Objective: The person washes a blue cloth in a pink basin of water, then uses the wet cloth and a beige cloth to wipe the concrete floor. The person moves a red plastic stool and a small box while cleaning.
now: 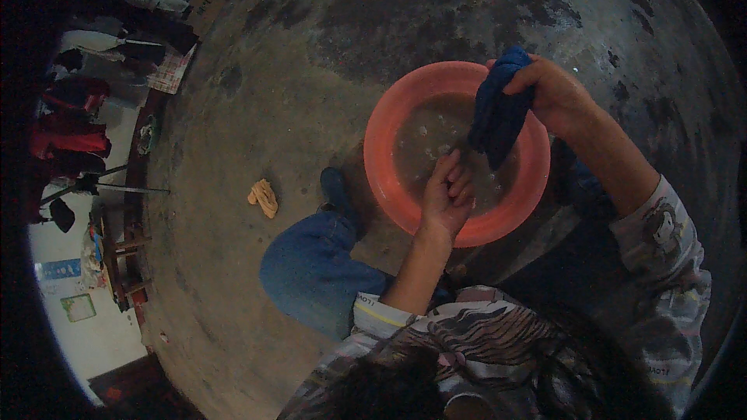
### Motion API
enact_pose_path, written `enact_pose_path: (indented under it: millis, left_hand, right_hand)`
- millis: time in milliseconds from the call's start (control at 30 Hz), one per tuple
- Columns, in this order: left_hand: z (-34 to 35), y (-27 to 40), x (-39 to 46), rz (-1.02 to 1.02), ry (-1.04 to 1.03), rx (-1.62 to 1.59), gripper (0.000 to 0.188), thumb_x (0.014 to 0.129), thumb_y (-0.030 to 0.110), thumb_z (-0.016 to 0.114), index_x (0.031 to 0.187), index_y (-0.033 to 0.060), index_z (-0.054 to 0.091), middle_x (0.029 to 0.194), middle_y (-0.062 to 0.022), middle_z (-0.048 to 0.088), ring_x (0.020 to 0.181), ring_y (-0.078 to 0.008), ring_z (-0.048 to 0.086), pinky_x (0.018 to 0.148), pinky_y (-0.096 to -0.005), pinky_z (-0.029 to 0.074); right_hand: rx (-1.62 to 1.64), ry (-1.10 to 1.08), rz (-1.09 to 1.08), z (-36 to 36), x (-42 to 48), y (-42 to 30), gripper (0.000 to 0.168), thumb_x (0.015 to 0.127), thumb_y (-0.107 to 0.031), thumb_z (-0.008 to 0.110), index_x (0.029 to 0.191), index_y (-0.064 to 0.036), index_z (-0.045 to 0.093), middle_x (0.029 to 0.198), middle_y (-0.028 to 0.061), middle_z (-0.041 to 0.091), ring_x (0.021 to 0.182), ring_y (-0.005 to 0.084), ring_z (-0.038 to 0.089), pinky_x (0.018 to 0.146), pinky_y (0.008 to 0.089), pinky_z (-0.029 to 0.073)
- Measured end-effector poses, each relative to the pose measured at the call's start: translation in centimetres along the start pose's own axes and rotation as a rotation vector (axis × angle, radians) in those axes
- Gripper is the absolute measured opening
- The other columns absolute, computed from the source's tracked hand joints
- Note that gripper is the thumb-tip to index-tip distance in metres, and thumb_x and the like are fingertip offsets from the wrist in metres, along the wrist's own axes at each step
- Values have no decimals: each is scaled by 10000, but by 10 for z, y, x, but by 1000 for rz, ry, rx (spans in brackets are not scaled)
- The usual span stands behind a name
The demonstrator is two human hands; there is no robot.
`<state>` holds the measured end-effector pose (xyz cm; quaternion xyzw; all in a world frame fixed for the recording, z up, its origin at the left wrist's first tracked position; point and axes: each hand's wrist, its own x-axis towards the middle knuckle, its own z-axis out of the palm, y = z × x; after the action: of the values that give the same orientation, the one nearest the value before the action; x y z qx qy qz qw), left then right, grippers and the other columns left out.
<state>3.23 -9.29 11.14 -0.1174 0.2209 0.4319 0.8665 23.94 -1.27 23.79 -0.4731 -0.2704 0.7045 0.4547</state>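
Observation:
An orange plastic basin (380,151) holding murky water with some suds stands on the floor before me. My right hand (545,90) grips a bunched dark blue cloth (503,108) over the basin's far right rim, and the cloth's lower end hangs above the water. My left hand (449,195) is over the near part of the basin, palm up with its fingers curled and apart, holding nothing. A gap lies between it and the cloth. Whether the cloth's tip touches the water is not plain.
A crumpled yellow cloth (264,198) lies on the concrete floor, left of my jeans-covered knee (315,268). Dark wet patches (402,17) mark the floor beyond the basin. Clothes (70,134) hang at the far left, near thin metal legs (134,188) and a wooden stool (125,245).

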Motion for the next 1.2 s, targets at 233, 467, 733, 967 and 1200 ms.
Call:
enact_pose_path:
  millis: [233,467,733,967,1200]
  left_hand:
    - [14,-3,-3,50,55,-23,121,910,168,567,811,143,501,666,30,421,500,-71,356,380,-216,251]
    - [-10,5,5,26,54,-132,108,890,134,493,783,128,507,678,14,405,547,-114,351,423,-235,285]
    - [-17,3,7,45,-2,-80,120,890,127,456,777,122,496,669,7,396,530,-122,329,419,-241,275]
    - [-5,1,2,74,163,-54,126,901,151,448,787,139,502,695,5,452,518,-120,343,422,-249,284]
    - [9,-9,0,150,374,103,102,903,186,605,992,137,612,888,15,630,741,-102,574,626,-212,434]
  right_hand:
    - [-7,3,-25,-10,7,5,425,673,55,563,1097,72,568,997,150,637,951,264,630,946,355,481]
    - [-15,8,-14,-5,10,7,425,667,60,558,1092,73,572,1000,152,638,948,270,632,949,354,477]
    - [-34,14,2,-6,8,6,427,672,54,555,1098,66,581,979,139,649,950,263,628,935,347,478]
    - [4,24,3,0,6,7,232,641,15,629,870,-21,616,837,81,621,838,233,597,823,329,475]
    - [-44,62,-31,0,2,7,256,651,22,622,905,-16,608,862,94,630,856,247,606,842,346,485]
